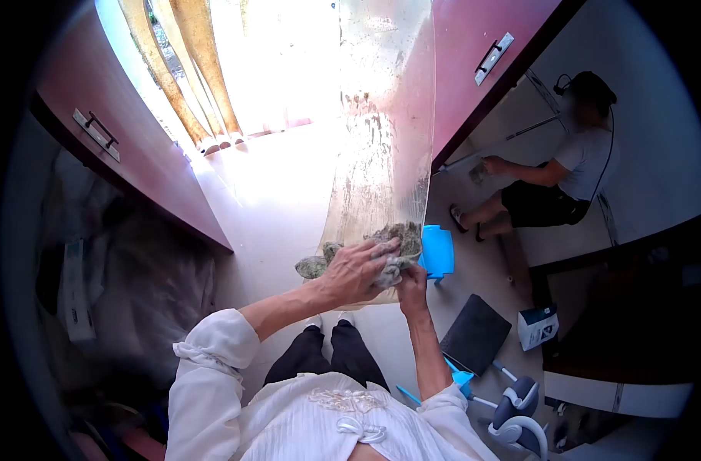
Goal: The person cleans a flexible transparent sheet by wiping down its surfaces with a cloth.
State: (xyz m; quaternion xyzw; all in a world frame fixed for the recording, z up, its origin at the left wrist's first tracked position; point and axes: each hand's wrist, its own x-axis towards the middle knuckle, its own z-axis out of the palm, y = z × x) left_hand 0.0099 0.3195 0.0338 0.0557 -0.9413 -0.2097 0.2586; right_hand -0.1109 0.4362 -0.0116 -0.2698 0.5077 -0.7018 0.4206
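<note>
A: What is filling most of the view?

B: A long dirty panel (381,131) is running away from the person toward the bright window, and its near end is sitting just in front of them. Dark red cabinets (147,165) are standing on both sides of a pale floor (270,200).

A: And the hands?

B: The left hand (358,269) is lying nearly flat, fingers spread, and is pressing a grey rag (324,265) onto the near end of the panel. The right hand (410,278) is coming up from below at the panel's near right corner; the rag and the left hand are covering its fingers, so I cannot tell how far it is closed or whether it is gripping the edge.

A: Anything else close by?

B: A blue dustpan (438,251) is standing just beside the right hand. A dark mat (475,334) and a small white box (538,326) are lying on the floor to the right. Another person (554,173) is crouching farther off, wiping near a cabinet.

A: How would you judge good wiping here?

B: I would say a flat palm, long strokes along the panel, and the other hand bracing the edge so it is not sliding.
</note>
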